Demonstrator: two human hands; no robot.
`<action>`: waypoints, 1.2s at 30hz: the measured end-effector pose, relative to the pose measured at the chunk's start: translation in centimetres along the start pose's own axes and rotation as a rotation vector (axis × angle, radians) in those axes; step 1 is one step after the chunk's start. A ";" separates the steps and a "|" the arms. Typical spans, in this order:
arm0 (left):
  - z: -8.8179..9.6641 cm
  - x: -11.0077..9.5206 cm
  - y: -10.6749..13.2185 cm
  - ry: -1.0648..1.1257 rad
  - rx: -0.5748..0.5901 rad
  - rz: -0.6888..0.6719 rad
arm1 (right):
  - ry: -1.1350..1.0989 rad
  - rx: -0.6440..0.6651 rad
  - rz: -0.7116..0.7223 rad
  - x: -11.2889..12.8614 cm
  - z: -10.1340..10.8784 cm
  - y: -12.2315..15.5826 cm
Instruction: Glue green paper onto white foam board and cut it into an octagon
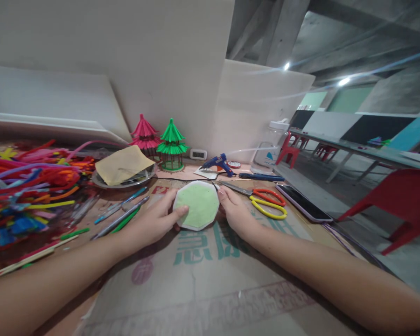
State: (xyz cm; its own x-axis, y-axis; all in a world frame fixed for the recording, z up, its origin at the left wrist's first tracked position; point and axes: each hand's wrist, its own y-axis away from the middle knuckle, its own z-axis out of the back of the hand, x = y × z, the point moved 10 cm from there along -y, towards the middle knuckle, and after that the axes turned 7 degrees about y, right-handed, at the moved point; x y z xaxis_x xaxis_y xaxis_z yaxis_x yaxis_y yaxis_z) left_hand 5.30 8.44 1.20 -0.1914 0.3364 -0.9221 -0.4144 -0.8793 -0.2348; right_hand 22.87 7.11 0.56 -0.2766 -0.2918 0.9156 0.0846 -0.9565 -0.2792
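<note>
A light green octagonal piece with a white edge is held up just above the cardboard sheet. My left hand grips its left side, thumb flat on the green face and fingers behind. At the opposite edge, my right hand is closed, its thumb and fingers at the rim. A thin dark tip shows beside the right thumb; what it belongs to I cannot make out. Scissors with red and yellow handles lie just right of this hand. Beyond the octagon stand a green pagoda model and a pink one.
Colourful pipe cleaners pile up at left, beside a metal plate under yellow paper and several pens. Behind are a small clock, blue glue gun, utility knife and water bottle. A phone lies at right.
</note>
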 end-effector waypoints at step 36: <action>1.0 0.7 -0.6 0.367 -0.136 0.109 | 0.994 0.565 -0.001 1.8 5.7 1.6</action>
State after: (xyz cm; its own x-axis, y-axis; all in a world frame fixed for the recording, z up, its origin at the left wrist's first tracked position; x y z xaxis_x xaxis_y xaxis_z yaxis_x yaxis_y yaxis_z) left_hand 4.54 9.50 1.03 0.1125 0.1176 -0.9867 -0.2832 -0.9480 -0.1453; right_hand 27.97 5.06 3.39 -0.8906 -0.4025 0.2119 0.4328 -0.8932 0.1222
